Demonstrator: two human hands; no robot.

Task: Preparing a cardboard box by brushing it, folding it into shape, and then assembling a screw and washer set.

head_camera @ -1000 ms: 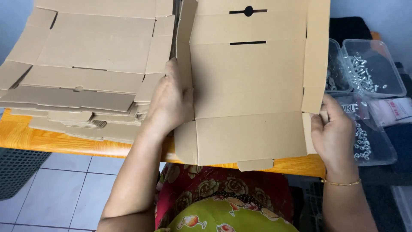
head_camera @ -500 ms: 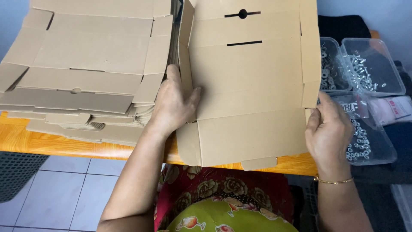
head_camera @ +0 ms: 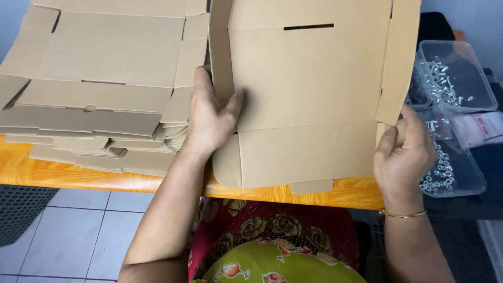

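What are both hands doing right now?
Left hand: closed on the left side flap of the flat cardboard box.
Right hand: pinching the box's right side flap.

Lighting was even, diffuse daylight, approx. from 12 o'clock. Soft shadows fell under the left hand (head_camera: 209, 118) and the cardboard stack (head_camera: 99, 89) at 9 o'clock. No glare. Focus was sharp at centre; slight softness toward the edges.
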